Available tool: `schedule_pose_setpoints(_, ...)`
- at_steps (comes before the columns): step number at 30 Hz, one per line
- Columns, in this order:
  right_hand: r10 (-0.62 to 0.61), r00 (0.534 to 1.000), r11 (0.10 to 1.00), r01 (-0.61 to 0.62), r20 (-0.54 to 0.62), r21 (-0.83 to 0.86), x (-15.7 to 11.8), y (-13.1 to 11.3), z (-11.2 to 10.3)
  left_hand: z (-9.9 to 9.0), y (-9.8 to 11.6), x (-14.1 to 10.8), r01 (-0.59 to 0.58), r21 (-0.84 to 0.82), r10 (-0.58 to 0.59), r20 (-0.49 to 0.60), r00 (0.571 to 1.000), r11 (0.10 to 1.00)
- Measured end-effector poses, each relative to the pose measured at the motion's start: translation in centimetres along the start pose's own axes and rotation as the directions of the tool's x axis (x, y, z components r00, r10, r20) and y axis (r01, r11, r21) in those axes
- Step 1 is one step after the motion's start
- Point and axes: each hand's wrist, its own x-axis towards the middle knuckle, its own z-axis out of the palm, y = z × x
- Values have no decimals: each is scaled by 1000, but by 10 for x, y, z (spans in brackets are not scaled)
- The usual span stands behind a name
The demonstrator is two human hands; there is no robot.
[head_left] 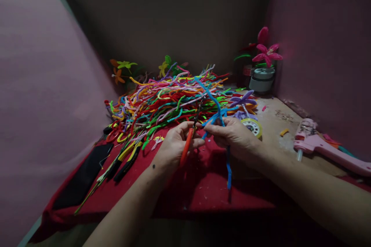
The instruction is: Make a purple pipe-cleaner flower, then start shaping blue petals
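Observation:
My left hand (176,142) is closed around an orange-handled tool (187,144). Its slim dark tip points up toward the pile; whether it is pliers or scissors I cannot tell. Just beside it, my right hand (230,133) pinches several blue pipe cleaners (216,102). One blue stem bends up and away to the left, another hangs below the hand, and others cross near the fingertips. Both hands are close together above the red cloth (203,189). Fingers partly hide where the blue stems meet.
A big heap of multicoloured pipe cleaners (174,100) lies ahead. At left are yellow-black pliers (127,160) and a flat black object (84,177). At right lie a tape roll (252,127), a purple pipe-cleaner flower (242,99) and a pink glue gun (324,148). A pink flower (267,54) stands behind.

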Motion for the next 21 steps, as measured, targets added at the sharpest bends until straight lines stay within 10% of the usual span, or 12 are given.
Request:
schedule_pose_setpoints(9, -99, 962, 964, 156, -256, 215, 14, -27, -21, -24, -2, 6, 4, 134, -6, 10, 1000, 991)
schedule_pose_setpoints(16, -71, 979, 970, 112, -191, 217, 11, -24, -18, -16, -6, 9, -130, 50, 133, -66, 989, 990)
schedule_pose_setpoints(21, -31, 992, 969, 60, -124, 239, 8, -23, -14, -32, -11, 13, -126, 612, 279, -161, 947, 781)
